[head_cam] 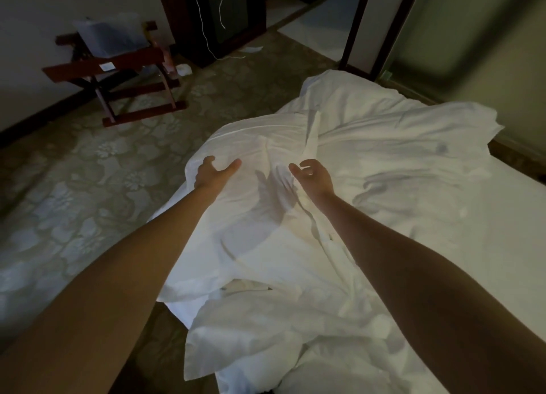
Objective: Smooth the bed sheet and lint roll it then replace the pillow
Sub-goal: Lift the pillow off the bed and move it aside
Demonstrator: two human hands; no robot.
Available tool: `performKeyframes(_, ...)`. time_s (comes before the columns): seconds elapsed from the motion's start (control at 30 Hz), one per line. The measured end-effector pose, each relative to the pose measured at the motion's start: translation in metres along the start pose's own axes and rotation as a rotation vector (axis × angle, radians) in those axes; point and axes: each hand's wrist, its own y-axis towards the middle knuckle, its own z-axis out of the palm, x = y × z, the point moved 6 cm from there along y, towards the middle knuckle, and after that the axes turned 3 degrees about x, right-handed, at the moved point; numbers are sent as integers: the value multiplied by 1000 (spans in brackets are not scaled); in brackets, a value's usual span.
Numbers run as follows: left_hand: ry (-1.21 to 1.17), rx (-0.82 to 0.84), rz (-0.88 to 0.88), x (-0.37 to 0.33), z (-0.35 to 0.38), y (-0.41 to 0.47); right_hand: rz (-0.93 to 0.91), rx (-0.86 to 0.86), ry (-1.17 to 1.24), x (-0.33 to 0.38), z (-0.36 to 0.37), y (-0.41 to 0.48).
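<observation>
From the head view, both bare arms reach out over a rumpled heap of white bedding [266, 216] that covers the near and left part of the bed. The left hand [217, 173] is spread, thumb wide, at the rounded top of the heap and grasps nothing. The right hand [313, 175] hangs just above the cloth with fingers loosely curled and empty, casting a shadow on the fabric between the hands. The bed sheet [487, 231] shows flatter to the right, creased in places. A white piece near the bottom edge may be the pillow [236, 343], though I cannot tell for sure, and no lint roller is in sight. The heap overhangs the bed's left side above the patterned carpet [74, 187], so a hard pull could slide it onto the floor. The dim light could also hide creases. A luggage rack [118, 77] stands well apart by the wall.
</observation>
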Motion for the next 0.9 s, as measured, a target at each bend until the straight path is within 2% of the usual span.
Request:
performKeyframes(0.17,49,70,98,-34,30,-38,-68,-9,1,-5,-32,-17)
performKeyframes(0.37,44,131,189,-61,83,-97,-59,-8,36,-42,-81,-54)
performKeyframes(0.9,-16,290,238,-68,276,-310,4,-119,104,-208,-262,-214)
